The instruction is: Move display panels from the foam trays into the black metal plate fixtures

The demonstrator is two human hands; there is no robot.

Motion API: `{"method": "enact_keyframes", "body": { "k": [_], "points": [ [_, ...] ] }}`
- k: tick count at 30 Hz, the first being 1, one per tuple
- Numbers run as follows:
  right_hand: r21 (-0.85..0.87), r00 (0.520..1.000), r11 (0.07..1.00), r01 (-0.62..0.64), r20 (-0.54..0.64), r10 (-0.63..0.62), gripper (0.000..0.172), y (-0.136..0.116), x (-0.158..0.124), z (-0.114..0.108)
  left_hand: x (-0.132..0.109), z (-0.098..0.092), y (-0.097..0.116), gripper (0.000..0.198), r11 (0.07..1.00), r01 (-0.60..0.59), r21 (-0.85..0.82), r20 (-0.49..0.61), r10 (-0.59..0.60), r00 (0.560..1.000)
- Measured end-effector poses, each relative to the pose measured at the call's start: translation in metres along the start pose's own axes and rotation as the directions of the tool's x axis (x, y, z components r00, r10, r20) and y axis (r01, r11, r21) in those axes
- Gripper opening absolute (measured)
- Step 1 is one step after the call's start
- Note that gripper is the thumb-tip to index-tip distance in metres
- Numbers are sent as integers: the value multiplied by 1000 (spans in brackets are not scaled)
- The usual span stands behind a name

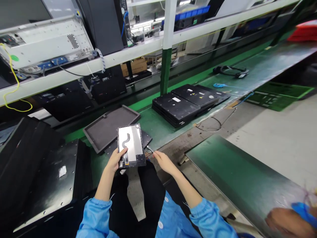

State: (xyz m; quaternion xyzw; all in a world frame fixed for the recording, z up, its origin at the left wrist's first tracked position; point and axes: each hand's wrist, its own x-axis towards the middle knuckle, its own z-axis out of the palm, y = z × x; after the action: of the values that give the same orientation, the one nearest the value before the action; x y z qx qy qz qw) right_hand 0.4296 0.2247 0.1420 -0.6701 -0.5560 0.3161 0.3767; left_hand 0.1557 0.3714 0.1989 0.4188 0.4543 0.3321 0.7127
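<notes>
Silver-backed panel (135,142) hides part of the left hand (115,159) gripping it.

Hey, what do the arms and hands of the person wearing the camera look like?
The left sleeve and right sleeve are light blue, slightly shiny and loose, ending in gathered cuffs that leave the forearms bare. Neither the left hand nor the right hand wears a glove.

No lettering is legible, the white label (176,99) on the black panel (174,107) included.
</notes>
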Motion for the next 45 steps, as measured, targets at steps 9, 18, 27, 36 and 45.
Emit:
{"method": "enact_keyframes", "body": {
  "k": [9, 18, 27, 36, 45],
  "points": [
    [-452, 988, 880, -149, -35, 149, 31, -34, 0, -25, -1, 1, 2, 62, 1000, -9, 22, 9, 9, 1000],
    [-375, 990, 916, -139, -39, 135, 27, -32, 2, -25, -3, 3, 2, 60, 999, -23, 27, -4, 23, 1000],
    [-176, 988, 972, -154, -30, 152, 50, -10, -2, 0, 0, 0, -1, 58, 999, -24, 24, -9, 24, 1000],
    [-185, 973, 960, -210, -137, 187, 20, -7, -4, -3, -1, 1, -1, 60, 999, -21, 46, -4, 21, 1000],
    [803, 961, 569, -180, 19, 277, 77, -12, -33, 29, -14, 17, -6, 66, 994, -80, -75, -15, 79, 997]
  ]
}}
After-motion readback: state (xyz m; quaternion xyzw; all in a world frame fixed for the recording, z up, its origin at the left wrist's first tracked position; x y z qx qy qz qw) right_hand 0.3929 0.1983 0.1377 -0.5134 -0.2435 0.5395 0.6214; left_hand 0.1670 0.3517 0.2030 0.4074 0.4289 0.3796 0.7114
